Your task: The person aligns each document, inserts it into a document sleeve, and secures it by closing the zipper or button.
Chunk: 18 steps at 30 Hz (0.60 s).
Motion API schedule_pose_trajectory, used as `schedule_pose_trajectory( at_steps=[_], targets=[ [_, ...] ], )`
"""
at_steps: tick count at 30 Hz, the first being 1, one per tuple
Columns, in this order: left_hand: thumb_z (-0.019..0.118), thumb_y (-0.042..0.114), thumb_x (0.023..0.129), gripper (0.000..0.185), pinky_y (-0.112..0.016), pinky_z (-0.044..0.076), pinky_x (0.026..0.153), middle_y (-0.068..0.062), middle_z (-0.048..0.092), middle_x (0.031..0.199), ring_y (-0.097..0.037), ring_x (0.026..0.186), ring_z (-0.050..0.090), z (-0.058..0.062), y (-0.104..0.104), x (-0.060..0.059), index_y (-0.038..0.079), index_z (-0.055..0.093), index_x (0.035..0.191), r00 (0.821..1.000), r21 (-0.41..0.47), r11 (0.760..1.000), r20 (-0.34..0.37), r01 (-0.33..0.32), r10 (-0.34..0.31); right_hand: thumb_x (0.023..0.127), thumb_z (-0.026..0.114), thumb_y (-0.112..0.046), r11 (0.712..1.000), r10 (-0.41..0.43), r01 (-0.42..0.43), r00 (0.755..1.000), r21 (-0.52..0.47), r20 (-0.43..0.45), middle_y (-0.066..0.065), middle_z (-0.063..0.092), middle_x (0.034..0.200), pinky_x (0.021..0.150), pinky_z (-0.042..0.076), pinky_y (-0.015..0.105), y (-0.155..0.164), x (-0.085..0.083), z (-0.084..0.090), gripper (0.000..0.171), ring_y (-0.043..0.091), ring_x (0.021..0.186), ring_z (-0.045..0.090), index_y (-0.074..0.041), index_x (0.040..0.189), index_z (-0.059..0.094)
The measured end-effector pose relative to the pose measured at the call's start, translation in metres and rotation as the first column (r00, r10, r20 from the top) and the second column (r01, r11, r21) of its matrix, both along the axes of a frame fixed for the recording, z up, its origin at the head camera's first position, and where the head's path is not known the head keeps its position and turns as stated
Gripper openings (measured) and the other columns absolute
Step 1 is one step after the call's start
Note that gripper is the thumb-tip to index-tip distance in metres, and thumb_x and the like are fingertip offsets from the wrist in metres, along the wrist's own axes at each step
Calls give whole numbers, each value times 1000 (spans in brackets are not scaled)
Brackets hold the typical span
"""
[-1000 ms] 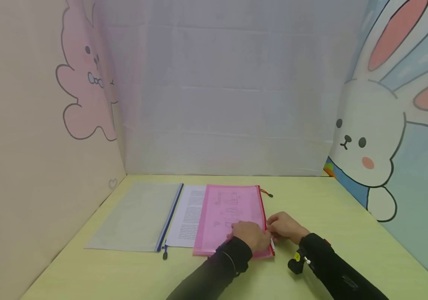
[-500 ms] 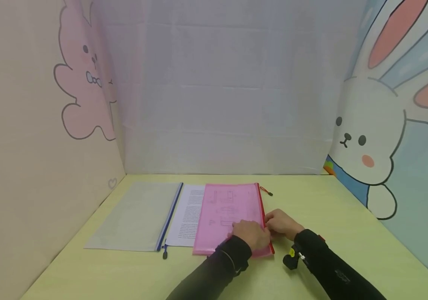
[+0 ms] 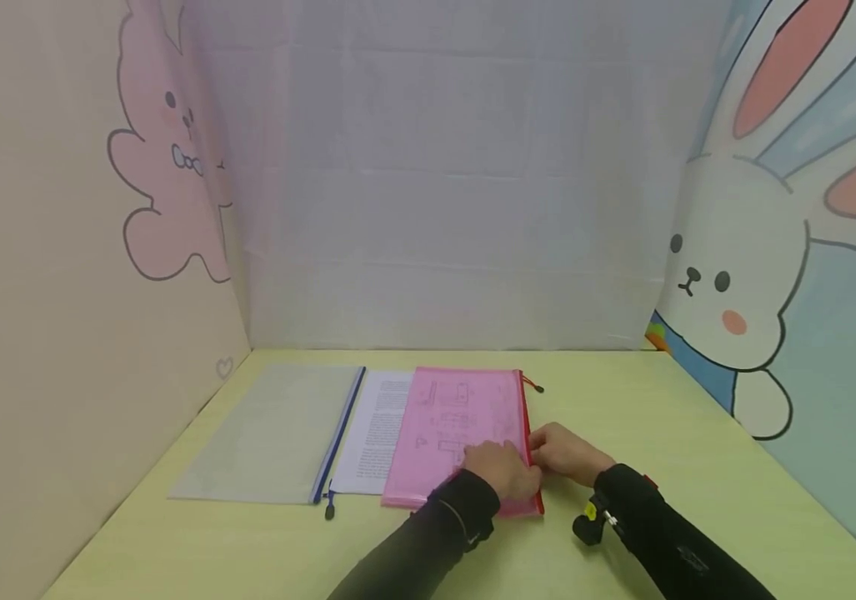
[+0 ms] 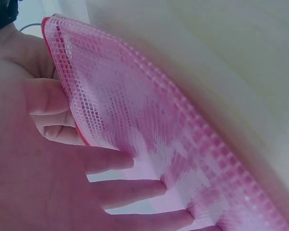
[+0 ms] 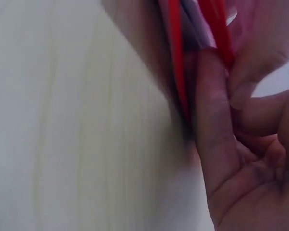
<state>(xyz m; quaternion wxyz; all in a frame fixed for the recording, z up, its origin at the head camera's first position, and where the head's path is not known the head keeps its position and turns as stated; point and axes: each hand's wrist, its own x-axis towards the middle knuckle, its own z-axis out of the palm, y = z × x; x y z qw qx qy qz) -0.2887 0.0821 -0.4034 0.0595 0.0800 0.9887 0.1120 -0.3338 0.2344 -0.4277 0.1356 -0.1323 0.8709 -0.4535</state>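
On the surface (image 3: 668, 433), the pink folder (image 3: 446, 408), its long side running forward, is pressed by the left hand (image 3: 501, 468) with straight fingers (image 4: 130, 192), its red edge (image 3: 525, 412) being pinched by the nearer right hand (image 3: 567, 452).

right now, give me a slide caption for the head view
Left hand on a pink pouch, right hand at its red edge; printed sheet and blue-edged folder to the left.
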Motion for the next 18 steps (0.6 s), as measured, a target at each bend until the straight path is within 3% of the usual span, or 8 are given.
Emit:
schedule_pose_trajectory(
  at_steps=[3,7,12,18],
  targets=[
    [57,68,88,71,-58,51,93,-14,67,113,-36,108,61,0,1,3,7,66,122,1000,-27,1000,1,-15,15,90,56,3,999,36,-36,999,29,-12,2,55,71,62,42,30,4,3,1,14,17,68,51,1,88,70],
    [61,70,86,75,-63,50,92,-13,60,127,-40,118,55,0,-1,8,13,62,135,1000,-89,996,17,5,-3,94,62,-3,997,-16,18,999,80,-30,4,61,71,61,52,31,12,6,5,10,17,65,59,1,87,69],
    [68,70,81,74,-60,49,95,-6,56,138,-38,127,52,-2,-8,10,25,59,140,997,-171,983,44,71,-64,95,66,-7,984,-92,102,993,147,-74,5,61,73,62,56,33,26,6,11,9,18,66,60,1,94,68],
    [72,69,81,75,-59,47,100,0,52,147,-36,138,45,-5,-26,5,29,57,142,980,-176,965,87,194,-181,95,66,-8,933,-116,175,974,314,-196,7,60,82,63,51,34,44,1,16,11,19,69,56,2,98,67]
  ],
)
